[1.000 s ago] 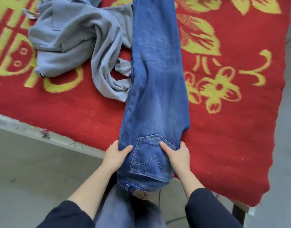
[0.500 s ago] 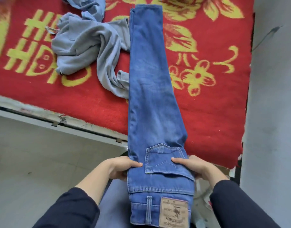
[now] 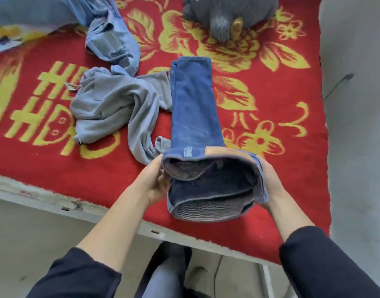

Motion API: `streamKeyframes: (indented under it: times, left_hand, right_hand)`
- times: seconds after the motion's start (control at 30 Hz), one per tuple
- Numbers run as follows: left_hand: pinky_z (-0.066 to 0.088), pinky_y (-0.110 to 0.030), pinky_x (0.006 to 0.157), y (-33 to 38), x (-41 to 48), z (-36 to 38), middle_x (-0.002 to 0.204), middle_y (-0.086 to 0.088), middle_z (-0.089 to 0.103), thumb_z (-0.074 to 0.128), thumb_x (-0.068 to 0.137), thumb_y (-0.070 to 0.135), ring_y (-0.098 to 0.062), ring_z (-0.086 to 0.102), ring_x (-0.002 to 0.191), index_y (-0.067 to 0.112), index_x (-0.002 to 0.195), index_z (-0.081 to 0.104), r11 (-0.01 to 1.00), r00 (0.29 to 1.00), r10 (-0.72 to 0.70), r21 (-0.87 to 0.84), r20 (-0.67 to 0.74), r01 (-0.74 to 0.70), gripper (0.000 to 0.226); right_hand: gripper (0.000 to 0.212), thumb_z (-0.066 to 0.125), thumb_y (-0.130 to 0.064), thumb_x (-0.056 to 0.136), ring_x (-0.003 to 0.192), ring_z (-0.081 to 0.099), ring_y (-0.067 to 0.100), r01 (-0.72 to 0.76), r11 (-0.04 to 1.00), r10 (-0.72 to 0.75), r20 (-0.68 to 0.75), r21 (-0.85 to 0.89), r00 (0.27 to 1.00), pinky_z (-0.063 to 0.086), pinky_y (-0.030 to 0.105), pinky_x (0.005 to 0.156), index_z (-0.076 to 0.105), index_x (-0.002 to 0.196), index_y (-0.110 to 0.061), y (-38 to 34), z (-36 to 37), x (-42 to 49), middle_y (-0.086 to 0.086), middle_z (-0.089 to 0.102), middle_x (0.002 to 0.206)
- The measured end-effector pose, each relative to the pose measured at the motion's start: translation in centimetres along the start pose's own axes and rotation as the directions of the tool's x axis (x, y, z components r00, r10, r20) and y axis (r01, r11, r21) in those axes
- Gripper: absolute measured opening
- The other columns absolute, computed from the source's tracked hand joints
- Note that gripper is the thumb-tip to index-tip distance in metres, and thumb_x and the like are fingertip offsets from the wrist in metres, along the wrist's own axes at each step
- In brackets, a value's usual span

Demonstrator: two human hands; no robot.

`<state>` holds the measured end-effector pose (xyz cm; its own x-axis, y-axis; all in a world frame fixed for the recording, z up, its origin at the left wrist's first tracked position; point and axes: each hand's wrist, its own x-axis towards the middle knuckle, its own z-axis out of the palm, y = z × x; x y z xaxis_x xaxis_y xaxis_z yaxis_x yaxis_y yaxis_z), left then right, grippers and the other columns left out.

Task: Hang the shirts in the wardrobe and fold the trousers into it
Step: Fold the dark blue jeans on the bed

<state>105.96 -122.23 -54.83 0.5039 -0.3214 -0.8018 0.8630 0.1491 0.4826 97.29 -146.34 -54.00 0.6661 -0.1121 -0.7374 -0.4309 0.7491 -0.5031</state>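
– Two hands are set on the jeans [image 3: 195,117]; how is the waistband held?

– It is gripped at both ends. The left hand [image 3: 157,181] is curled round the left edge, with the thumb laid over the band and the fingers tucked beneath. The right hand [image 3: 270,181] is clamped on the right edge, though most of its fingers are hidden behind the denim. The waist is lifted off the red blanket [image 3: 56,168], so its opening is turned toward the camera and the lining can be seen.

– And the legs?

– They are laid flat on the blanket, one on the other, and stretched away to the far hem. The cloth is probably laid straight like this so that the raised waist can be carried over toward the far end and a clean fold made.

– What is found to the left?

– A crumpled grey garment [image 3: 111,112] is touching the left edge of the legs. A light-blue garment [image 3: 114,46] is seen farther off, and a grey plush toy [image 3: 227,16] at the far side.

– How far along is the task judged to be?

– Early. The trousers are not yet folded, the other garments are lying loose, and no wardrobe is in view.
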Motion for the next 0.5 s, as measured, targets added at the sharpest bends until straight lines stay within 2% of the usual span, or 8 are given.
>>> streamKeyframes:
  times: [0.03,0.1,0.17,0.23,0.27,0.4,0.5]
  left_hand:
    - [0.055,-0.024,0.060,1.5,1.5,0.2,0.070,-0.003,0.061,0.053,0.092,0.036,-0.015,0.061,0.063,0.015,0.070,0.065,1.000,1.000,0.005,-0.009,-0.011,-0.005,0.032]
    - [0.054,-0.036,0.078,4.2,3.9,0.9,0.085,-0.006,0.065,0.050,0.094,0.040,-0.024,0.064,0.080,0.016,0.088,0.064,1.000,1.000,0.014,0.007,-0.025,-0.014,0.029]
    - [0.056,-0.033,0.069,7.2,6.8,1.1,0.079,-0.004,0.070,0.046,0.096,0.034,-0.021,0.067,0.072,0.016,0.100,0.060,0.999,0.998,0.034,0.038,-0.057,-0.032,0.023]
    - [0.058,-0.027,0.055,10.3,9.2,1.8,0.066,-0.002,0.071,0.041,0.099,0.030,-0.016,0.069,0.057,0.014,0.099,0.060,0.999,0.996,0.045,0.004,-0.081,-0.045,0.025]
    - [0.057,-0.026,0.051,12.0,10.5,2.2,0.068,-0.004,0.072,0.041,0.100,0.029,-0.016,0.069,0.056,0.014,0.099,0.060,0.998,0.995,0.054,-0.014,-0.088,-0.056,0.025]
    - [0.056,-0.024,0.051,17.8,14.3,3.8,0.091,-0.015,0.068,0.048,0.098,0.025,-0.019,0.071,0.062,0.010,0.099,0.062,0.995,0.994,0.070,-0.063,-0.080,-0.075,0.020]
    - [0.056,-0.025,0.049,22.2,17.1,5.3,0.079,-0.018,0.070,0.047,0.098,0.022,-0.022,0.071,0.058,0.011,0.106,0.055,0.990,0.992,0.118,-0.077,-0.044,-0.121,0.016]
  right_hand:
    - [0.042,0.038,-0.023,0.097,0.053,0.064,0.014,0.032,0.999,-0.031,-0.026,0.022,0.999,0.052,0.020,0.049,0.069,0.069,-0.015,-0.9,0.9,2.0,0.002,0.066,0.061]
    - [0.032,0.038,-0.028,0.097,0.050,0.065,0.015,0.073,0.996,-0.080,-0.134,-0.053,0.988,0.054,0.022,0.048,0.061,0.077,-0.017,-2.5,2.6,5.1,0.003,0.067,0.059]
    - [0.029,0.037,-0.032,0.095,0.063,0.072,0.022,0.063,0.991,-0.083,-0.174,-0.119,0.981,0.058,0.025,0.057,0.059,0.100,-0.015,-4.0,4.0,8.6,0.013,0.073,0.073]
    - [0.039,0.035,-0.032,0.095,0.076,0.073,0.028,0.070,0.989,-0.090,-0.157,-0.130,0.984,0.059,0.028,0.062,0.049,0.125,-0.013,-5.6,5.4,11.7,0.018,0.074,0.086]
    - [0.044,0.035,-0.032,0.095,0.081,0.073,0.029,0.077,0.989,-0.095,-0.145,-0.130,0.985,0.058,0.030,0.065,0.043,0.133,-0.012,-6.5,6.3,13.3,0.019,0.074,0.090]
    - [0.051,0.036,-0.032,0.095,0.083,0.073,0.028,0.091,0.983,-0.112,-0.127,-0.159,0.986,0.058,0.030,0.066,0.035,0.141,-0.013,-10.2,9.1,18.3,0.018,0.074,0.091]
    - [0.051,0.036,-0.033,0.096,0.084,0.073,0.027,0.134,0.977,-0.154,-0.113,-0.166,0.982,0.059,0.028,0.062,0.034,0.143,-0.015,-13.2,11.2,21.6,0.017,0.074,0.091]
